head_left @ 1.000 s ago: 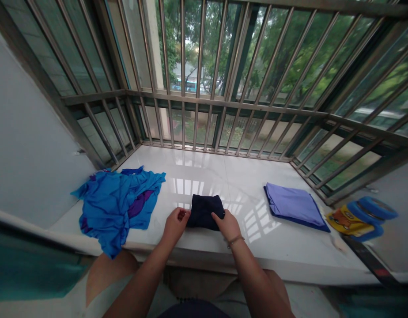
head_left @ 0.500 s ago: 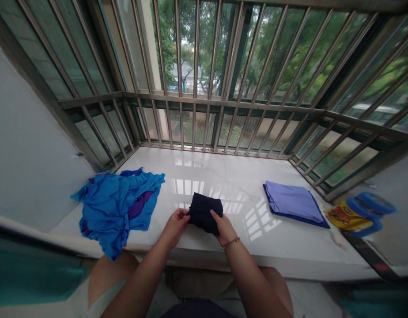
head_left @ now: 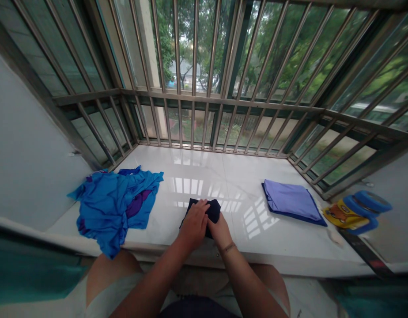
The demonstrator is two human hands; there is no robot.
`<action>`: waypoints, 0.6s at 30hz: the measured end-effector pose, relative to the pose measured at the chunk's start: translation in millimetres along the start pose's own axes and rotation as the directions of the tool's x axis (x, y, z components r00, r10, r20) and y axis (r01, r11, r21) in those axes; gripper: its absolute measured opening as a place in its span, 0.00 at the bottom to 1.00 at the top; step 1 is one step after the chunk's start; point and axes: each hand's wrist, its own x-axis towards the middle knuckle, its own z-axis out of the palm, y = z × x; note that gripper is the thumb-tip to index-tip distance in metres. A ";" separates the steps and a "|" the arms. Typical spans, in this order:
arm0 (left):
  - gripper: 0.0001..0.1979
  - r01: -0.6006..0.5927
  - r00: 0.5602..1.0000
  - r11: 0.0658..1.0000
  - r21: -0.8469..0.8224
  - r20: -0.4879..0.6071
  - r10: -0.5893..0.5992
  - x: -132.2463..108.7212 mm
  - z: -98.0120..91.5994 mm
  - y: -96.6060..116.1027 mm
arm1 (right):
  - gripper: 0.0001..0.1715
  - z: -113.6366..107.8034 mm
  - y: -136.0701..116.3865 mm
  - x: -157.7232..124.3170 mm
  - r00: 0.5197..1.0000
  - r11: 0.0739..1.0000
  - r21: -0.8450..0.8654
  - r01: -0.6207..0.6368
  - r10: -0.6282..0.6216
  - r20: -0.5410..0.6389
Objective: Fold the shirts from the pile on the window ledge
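A small dark navy folded cloth (head_left: 213, 208) lies near the front edge of the white marble sill (head_left: 204, 172). My left hand (head_left: 194, 223) lies flat on top of it, fingers stretched out and pressing down. My right hand (head_left: 219, 230) is at the cloth's near right edge, fingers curled under my left hand and gripping the fabric. Most of the cloth is hidden beneath both hands.
A crumpled bright blue and purple garment (head_left: 116, 204) lies at the left. A neatly folded lilac cloth (head_left: 292, 201) sits at the right. A yellow and blue object (head_left: 356, 212) rests on the right ledge. Metal window bars (head_left: 197, 101) fence the sill.
My left hand let go of the cloth's left edge and moved right onto its top. The cloth looks smaller and more covered. My right hand stayed at the near right edge.
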 end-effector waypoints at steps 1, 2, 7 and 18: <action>0.25 -0.027 0.998 0.999 0.039 0.063 0.024 2.2 7.6 1.1 | 0.32 1.6 -0.6 -0.9 1.000 0.999 -0.050 0.002 -0.001 0.012; 0.26 -0.026 0.994 0.997 0.079 0.108 0.017 3.4 14.9 -1.2 | 0.30 2.0 -0.9 -1.7 1.000 0.994 -0.107 -0.005 0.007 0.013; 0.33 0.060 0.991 0.969 0.241 0.105 -0.088 -8.0 35.4 -37.3 | 0.28 -13.6 -1.1 -4.9 0.996 0.933 -0.356 -0.052 0.025 -0.080; 0.44 0.048 0.986 0.965 0.257 0.140 -0.086 -30.9 32.5 -65.1 | 0.37 -5.6 -5.8 -10.2 0.833 0.621 -0.556 0.552 -0.398 0.384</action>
